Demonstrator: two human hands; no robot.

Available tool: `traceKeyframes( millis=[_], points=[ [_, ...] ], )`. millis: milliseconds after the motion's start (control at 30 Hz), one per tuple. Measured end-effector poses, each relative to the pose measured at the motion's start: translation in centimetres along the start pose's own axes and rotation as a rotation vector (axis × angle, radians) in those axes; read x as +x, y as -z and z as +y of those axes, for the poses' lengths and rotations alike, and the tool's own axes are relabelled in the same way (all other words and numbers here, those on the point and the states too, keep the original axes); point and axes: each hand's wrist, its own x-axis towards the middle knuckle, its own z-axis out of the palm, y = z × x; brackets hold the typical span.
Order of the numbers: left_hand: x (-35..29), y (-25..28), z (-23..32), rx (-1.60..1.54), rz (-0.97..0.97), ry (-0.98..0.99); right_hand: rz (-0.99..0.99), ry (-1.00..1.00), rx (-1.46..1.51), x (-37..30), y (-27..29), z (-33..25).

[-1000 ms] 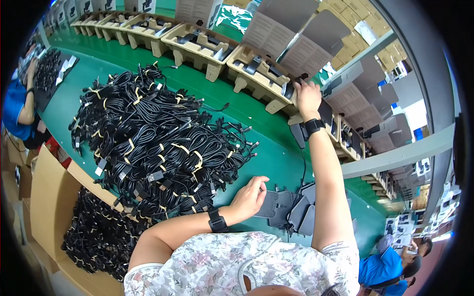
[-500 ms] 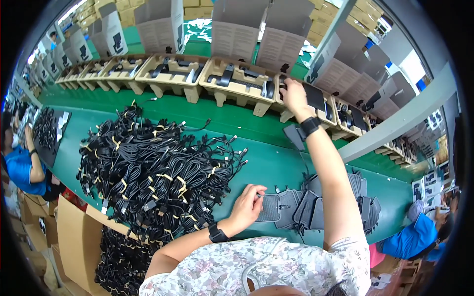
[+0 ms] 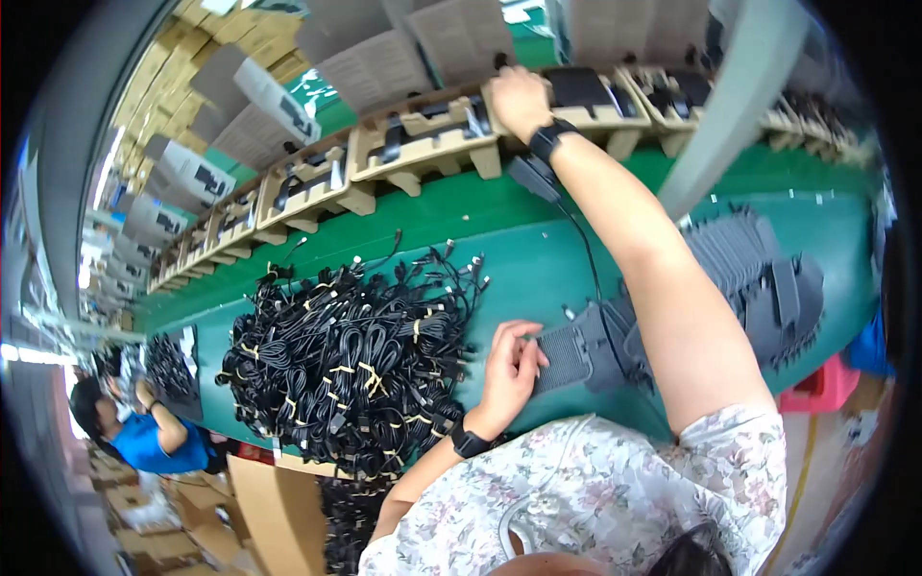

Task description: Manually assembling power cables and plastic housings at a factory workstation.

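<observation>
My right hand (image 3: 521,104) reaches into a moulded cardboard tray in the row at the back; its fingertips are hidden, so I cannot tell what they hold. Beside its black wristband is a dark block (image 3: 535,179) with a black cable (image 3: 588,252) running down toward the grey pieces. My left hand (image 3: 509,372) is closed with curled fingers at the left end of a grey ribbed, strap-like piece (image 3: 564,359); what is between its fingers, if anything, does not show. More grey ribbed pieces (image 3: 783,298) lie overlapped to the right, partly behind my right forearm.
A large heap of banded black cables (image 3: 346,365) lies left of my left hand. Trays (image 3: 423,144) with black parts line the back beneath raised box flaps. A grey post (image 3: 740,106) slants down at the right. Another person (image 3: 158,437) sits far left.
The whole view has turned and shifted, so the tray row and cable heap sit differently. My right hand remains in the tray area, and my left stays by the grey strap-like piece.
</observation>
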Motion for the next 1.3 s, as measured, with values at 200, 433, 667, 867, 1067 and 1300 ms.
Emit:
traceKeyframes(
  millis=[200,433,667,867,1067,1300],
  points=[
    [-0.2,0.5,2.7,0.281,0.002,-0.198,0.118,-0.015,0.308,-2.2,-1.0,3.1],
    [-3.5,1.2,4.5,0.810,-0.069,-0.377,-0.041,0.399,0.362,-10.4,10.7,2.8],
    [-5.0,1.2,2.4,0.927,-0.038,-0.241,-0.524,0.811,0.418,-22.3,15.5,-1.3],
    [-6.7,2.5,2.9,0.890,-0.046,-0.267,-0.688,0.652,0.627,-21.6,14.7,-2.5],
    [-6.3,2.8,3.6,-0.140,0.070,-0.077,-0.489,0.621,0.888,-21.9,19.1,-6.4],
    [-3.7,3.5,4.7,-0.594,0.031,0.100,-0.454,0.555,1.014,-20.7,19.0,-6.5]
  ],
)
